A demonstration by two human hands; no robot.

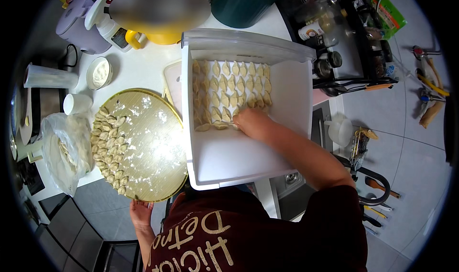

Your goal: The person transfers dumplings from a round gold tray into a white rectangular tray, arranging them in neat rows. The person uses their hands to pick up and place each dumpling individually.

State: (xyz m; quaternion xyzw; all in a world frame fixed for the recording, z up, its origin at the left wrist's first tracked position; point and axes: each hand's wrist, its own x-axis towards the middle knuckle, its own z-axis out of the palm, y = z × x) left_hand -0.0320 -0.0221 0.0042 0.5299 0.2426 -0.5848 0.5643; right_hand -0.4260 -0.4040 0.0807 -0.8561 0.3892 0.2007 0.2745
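Observation:
My right hand (253, 123) reaches into a white plastic drawer bin (247, 161) with a clear front panel. Its fingertips are pinched at a dumpling in the lowest row, mostly hidden by the fingers. Rows of raw dumplings (231, 82) stand on the bin's floor, toward the clear panel. Left of the bin lies a round, gold, ribbed tray (150, 128) dusted with flour. More dumplings (111, 148) cluster along the tray's left side. My left hand (141, 214), palm up, grips the tray's near rim, where it juts past the counter.
Left of the tray are a plastic bag (68, 150), a white cup (77, 104) and a bowl of flour (99, 74). Behind stand a spray bottle (114, 31), a yellow-handled pot (161, 37) and a dark green container (242, 6). Right are a spice rack (344, 42) and a sink (288, 189).

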